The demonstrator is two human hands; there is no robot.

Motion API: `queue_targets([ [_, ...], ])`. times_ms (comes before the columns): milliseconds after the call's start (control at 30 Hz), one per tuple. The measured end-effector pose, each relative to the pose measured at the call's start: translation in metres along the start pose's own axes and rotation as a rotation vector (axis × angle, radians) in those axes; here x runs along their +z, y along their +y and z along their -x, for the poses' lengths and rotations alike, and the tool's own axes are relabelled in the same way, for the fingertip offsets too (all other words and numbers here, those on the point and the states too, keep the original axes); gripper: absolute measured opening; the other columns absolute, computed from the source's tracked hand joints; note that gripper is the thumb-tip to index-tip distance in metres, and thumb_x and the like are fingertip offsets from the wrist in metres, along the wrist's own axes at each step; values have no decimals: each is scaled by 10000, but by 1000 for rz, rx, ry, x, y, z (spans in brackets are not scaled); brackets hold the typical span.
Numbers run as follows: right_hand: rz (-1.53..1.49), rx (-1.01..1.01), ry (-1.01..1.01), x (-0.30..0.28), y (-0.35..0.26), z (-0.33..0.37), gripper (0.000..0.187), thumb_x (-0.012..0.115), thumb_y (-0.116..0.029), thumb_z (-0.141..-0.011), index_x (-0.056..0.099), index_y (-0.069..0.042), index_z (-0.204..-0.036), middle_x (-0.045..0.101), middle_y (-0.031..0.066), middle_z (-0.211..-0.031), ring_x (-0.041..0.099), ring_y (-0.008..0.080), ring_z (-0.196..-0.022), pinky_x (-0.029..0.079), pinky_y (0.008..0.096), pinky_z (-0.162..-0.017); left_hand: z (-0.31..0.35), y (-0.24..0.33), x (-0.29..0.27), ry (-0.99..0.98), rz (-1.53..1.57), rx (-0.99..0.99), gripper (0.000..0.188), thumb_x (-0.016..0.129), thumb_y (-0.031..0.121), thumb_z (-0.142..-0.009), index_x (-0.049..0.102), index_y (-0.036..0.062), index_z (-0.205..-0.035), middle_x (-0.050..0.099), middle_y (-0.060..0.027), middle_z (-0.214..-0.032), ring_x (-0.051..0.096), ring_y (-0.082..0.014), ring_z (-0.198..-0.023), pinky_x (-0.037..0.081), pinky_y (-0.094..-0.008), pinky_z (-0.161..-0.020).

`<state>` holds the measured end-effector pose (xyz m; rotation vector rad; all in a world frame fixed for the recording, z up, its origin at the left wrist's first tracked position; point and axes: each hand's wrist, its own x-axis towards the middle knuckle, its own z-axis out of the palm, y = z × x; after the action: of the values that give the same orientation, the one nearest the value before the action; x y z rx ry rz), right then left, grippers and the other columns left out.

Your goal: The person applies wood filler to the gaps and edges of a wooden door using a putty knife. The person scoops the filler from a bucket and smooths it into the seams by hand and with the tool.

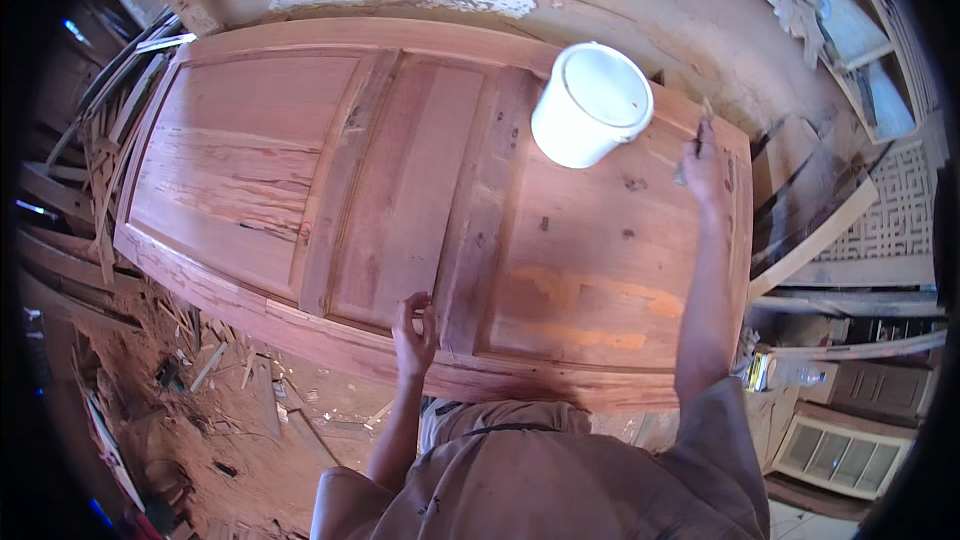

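A large wooden panelled door lies flat in front of me, with reddish-brown wood and raised frame strips around its panels. My right hand is closed around a brush over the door's right end; its handle sticks out above the fingers, and its other end is hard to make out. Over the near edge, by the middle panel, my left hand hovers with fingers loosely bent and apart, holding nothing. A white plastic bucket stands on the far side of the right panel. Wet-looking orange streaks mark that panel's near part.
Scrap wood and shavings litter the dirt floor at near left. Beyond the door runs a stained wall. Boards and a patterned lattice panel lean at right, above a framed cabinet door.
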<state>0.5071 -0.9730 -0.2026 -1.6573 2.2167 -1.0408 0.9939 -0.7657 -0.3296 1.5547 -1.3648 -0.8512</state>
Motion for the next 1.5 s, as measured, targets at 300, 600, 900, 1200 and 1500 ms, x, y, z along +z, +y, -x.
queue_targets([
  [300,-186,103,-11,24,-33,10,307,575,-133,-938,550,-12,-1219,533,33,-769,500,112,-621,457,296,-589,46,-1,11,-32,-250,80,317,664,56,-838,580,7,-1139,604,-190,-1149,583,-380,-1050,467,-468,-893],
  [600,542,-327,-33,95,-116,-107,378,544,-243,-913,607,-84,-1251,643,162,-1124,601,370,-1079,491,478,-926,77,-23,-9,271,-336,-18,363,675,53,-820,569,20,-1165,581,-180,-1224,551,-356,-1130,448,-448,-960],
  [900,591,-446,-21,115,-104,-105,426,556,-227,-872,578,-123,-1284,599,136,-1275,570,372,-1131,468,483,-970,85,-32,-9,392,-301,-86,363,667,151,-850,564,-18,-1154,575,-211,-1219,538,-374,-1165,433,-459,-1008],
  [1200,669,-364,71,113,-121,-93,451,613,-236,-870,544,-173,-1312,639,144,-1209,614,373,-1075,495,467,-902,89,-38,-9,350,-271,-34,418,645,319,-881,568,-29,-1100,582,-238,-1164,565,-395,-1112,451,-485,-973],
  [1500,-246,332,-609,90,-150,175,774,547,-354,-992,110,2,-1523,546,175,-1183,560,287,-1034,455,430,-910,88,-44,-12,297,-247,-30,413,623,330,-890,552,-20,-1099,575,-220,-1148,548,-387,-1103,434,-505,-980],
])
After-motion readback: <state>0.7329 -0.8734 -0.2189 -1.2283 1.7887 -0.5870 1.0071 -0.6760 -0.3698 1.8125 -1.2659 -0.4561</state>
